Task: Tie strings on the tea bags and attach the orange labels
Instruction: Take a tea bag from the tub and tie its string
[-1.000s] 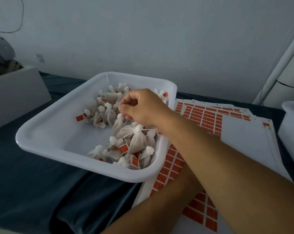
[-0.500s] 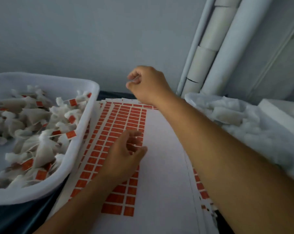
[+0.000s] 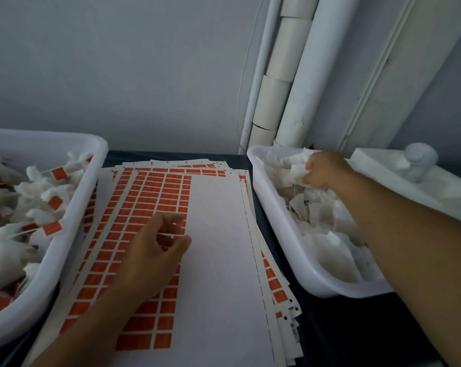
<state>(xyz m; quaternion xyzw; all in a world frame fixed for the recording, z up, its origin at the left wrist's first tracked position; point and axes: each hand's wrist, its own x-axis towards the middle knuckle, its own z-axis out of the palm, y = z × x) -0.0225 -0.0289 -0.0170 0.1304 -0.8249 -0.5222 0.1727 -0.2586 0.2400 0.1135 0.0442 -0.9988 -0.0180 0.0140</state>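
A stack of white sheets (image 3: 218, 234) with rows of orange labels (image 3: 150, 192) lies in the middle. My left hand (image 3: 150, 255) hovers over the labels, its fingers loosely curled and the thumb apart from them, holding nothing I can see. The white tray on the right (image 3: 282, 223) holds several plain tea bags (image 3: 316, 207). My right hand (image 3: 324, 169) reaches into its far end and grips one white tea bag (image 3: 297, 169). The white tray on the left (image 3: 65, 247) holds several tied tea bags with orange labels (image 3: 38, 197).
Everything sits on a dark cloth (image 3: 343, 327) against a pale wall. White pipes (image 3: 290, 75) rise behind the right tray. A white box with a round white jar (image 3: 420, 161) stands at the far right.
The view has swung right from the left tray. My right hand left the left tray, crossed above the sheets and now grips a tea bag in the right tray. My left hand stays over the labels.
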